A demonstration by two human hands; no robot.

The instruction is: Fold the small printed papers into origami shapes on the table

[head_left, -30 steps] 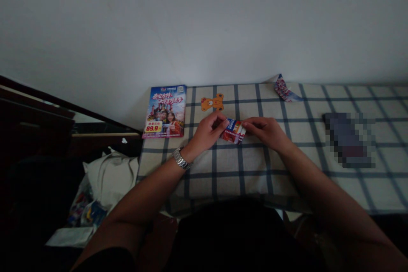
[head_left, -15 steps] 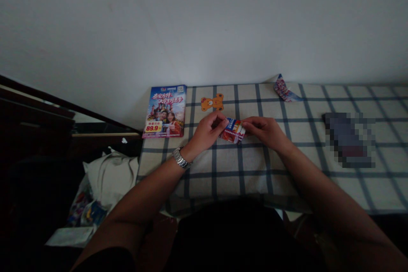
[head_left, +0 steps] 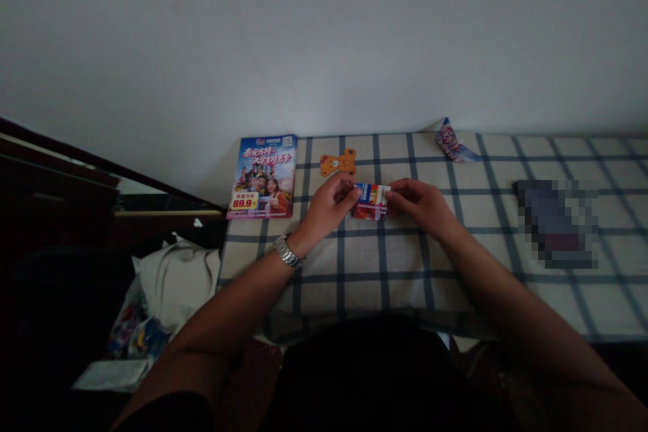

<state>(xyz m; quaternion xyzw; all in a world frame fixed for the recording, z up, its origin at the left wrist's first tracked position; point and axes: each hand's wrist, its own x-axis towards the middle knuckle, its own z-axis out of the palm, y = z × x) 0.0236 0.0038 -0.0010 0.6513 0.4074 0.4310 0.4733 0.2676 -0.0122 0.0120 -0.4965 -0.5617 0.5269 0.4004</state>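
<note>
Between my two hands is a small folded piece of printed paper [head_left: 370, 202], coloured blue, red, yellow and white. My left hand [head_left: 331, 202], with a metal watch [head_left: 289, 251] on its wrist, pinches the paper's left edge between thumb and fingers. At the right edge, my right hand [head_left: 418, 204] grips it the same way. The paper is held just above a checked tablecloth [head_left: 362, 293]. Behind my left hand is a flat orange bear figure [head_left: 338, 163]; whether it is printed or loose I cannot tell.
A stack of glossy flyers [head_left: 263, 177] lies at the table's left end by the wall. A creased paper strip [head_left: 454, 145] stands at the back. On the right lies a blurred dark object [head_left: 554, 223]. A white bag [head_left: 177, 277] sits below the table's left edge.
The folded paper has turned from a tilt to nearly level and sits slightly higher. Both hands have shifted up a little with it and keep their pinch.
</note>
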